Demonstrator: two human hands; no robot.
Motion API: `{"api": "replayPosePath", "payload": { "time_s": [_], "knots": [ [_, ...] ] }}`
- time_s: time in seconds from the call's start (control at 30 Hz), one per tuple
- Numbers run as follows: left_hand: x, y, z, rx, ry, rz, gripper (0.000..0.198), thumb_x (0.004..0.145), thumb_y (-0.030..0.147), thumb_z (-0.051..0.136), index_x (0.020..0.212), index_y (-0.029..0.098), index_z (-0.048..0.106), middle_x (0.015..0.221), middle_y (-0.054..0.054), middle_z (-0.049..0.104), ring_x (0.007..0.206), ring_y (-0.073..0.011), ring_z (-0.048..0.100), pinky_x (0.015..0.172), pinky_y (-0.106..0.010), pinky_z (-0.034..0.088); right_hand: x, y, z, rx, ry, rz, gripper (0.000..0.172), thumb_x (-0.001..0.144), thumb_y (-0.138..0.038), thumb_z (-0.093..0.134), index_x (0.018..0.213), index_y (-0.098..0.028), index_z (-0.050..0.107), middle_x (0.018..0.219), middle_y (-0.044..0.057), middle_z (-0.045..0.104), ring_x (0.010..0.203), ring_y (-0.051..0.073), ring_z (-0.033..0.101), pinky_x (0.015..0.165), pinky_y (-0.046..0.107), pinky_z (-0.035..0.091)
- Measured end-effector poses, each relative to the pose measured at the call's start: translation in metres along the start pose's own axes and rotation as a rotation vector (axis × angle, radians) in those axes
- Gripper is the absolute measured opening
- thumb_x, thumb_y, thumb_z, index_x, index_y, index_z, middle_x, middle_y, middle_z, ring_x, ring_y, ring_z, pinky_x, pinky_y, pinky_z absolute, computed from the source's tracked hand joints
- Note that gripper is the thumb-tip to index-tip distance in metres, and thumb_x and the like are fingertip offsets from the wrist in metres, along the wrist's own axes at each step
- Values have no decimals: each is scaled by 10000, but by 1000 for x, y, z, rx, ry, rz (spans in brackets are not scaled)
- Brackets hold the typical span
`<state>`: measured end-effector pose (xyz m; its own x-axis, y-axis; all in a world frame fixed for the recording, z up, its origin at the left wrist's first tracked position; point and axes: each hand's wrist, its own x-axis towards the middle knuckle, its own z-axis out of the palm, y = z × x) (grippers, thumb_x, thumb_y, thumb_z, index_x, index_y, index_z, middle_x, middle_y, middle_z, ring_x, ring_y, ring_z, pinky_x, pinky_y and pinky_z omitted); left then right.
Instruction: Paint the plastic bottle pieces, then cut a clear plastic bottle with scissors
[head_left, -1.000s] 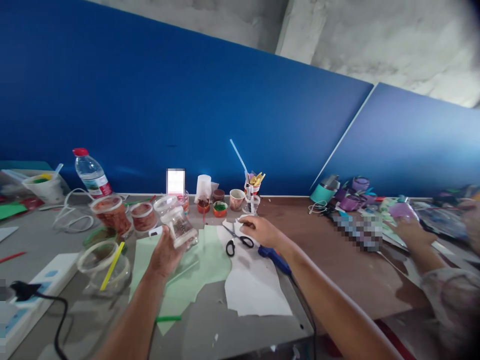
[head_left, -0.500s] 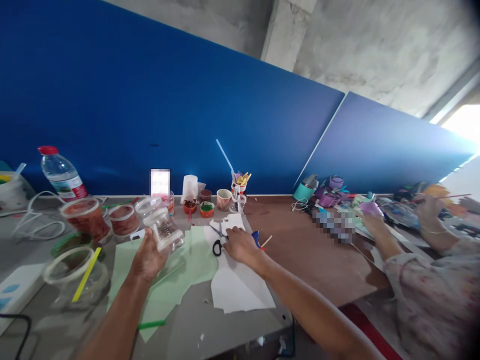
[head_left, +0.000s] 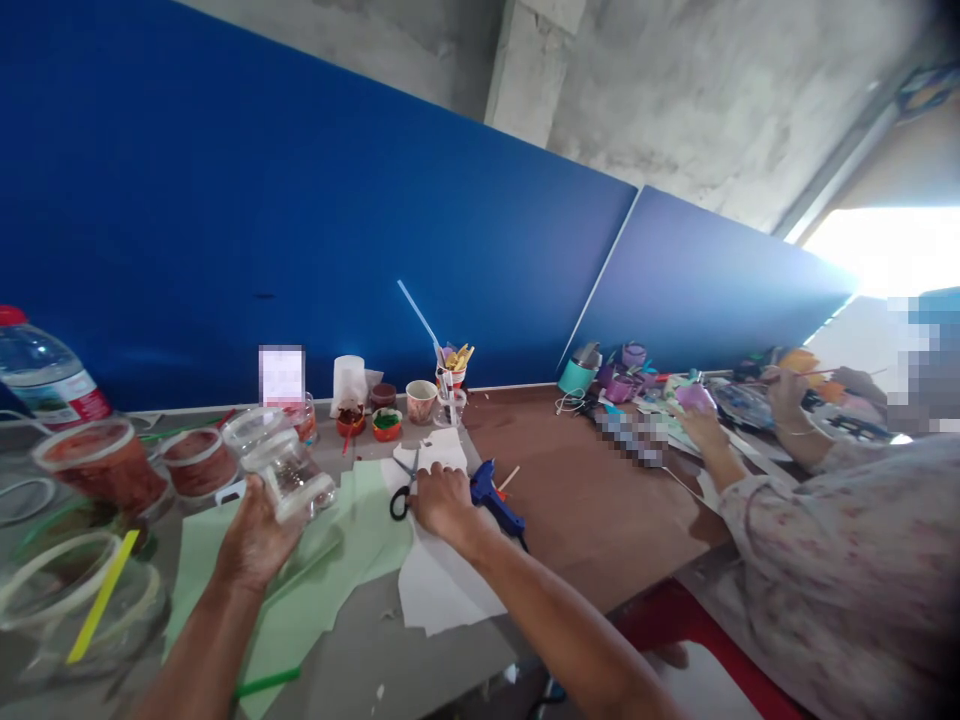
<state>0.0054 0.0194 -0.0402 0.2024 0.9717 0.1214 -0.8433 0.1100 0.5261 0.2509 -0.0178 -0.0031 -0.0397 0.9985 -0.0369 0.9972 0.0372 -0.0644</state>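
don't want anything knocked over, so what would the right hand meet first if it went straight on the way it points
Likely the scissors, just by the right hand; if it clears them, perhaps the orange cup with green contents beyond, though depth is unclear.

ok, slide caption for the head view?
Left hand holds a clear plastic container; right hand at the scissors, beside a blue glue gun.

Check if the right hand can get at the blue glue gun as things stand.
Probably yes: the blue glue gun lies close beside the right hand, with nothing visible between them. The hand is at the scissors; whether it grips them is unclear, so it may need to let go first.
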Motion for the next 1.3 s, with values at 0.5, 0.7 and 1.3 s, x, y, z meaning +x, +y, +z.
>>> {"api": "replayPosePath", "payload": {
  "time_s": [0.5,0.7,1.3],
  "knots": [
    [-5,-2,5,11,44,-24,378,812,409,656,1144,230,631,1022,-66,745,885,-263,704,760,-440,589,5,2,6,17,-42,29,375,819,-294,532,1133,-107,617,1095,201,655,1006,322,641,840,436,422],
    [-7,-3,7,63,64,0,349,813,418,654,1075,186,654,964,-85,746,856,-263,702,731,-408,579,2,11,6,1,-34,33,334,817,-170,500,1122,-97,614,1075,201,655,1035,340,624,899,474,371],
    [-9,-1,6,11,131,-28,350,855,421,585,1136,216,626,969,-57,743,850,-256,701,800,-434,554,-21,37,-8,935,-18,-27,303,857,-342,480,1010,-127,628,820,76,647,728,171,587,681,292,458]
  ]
}}
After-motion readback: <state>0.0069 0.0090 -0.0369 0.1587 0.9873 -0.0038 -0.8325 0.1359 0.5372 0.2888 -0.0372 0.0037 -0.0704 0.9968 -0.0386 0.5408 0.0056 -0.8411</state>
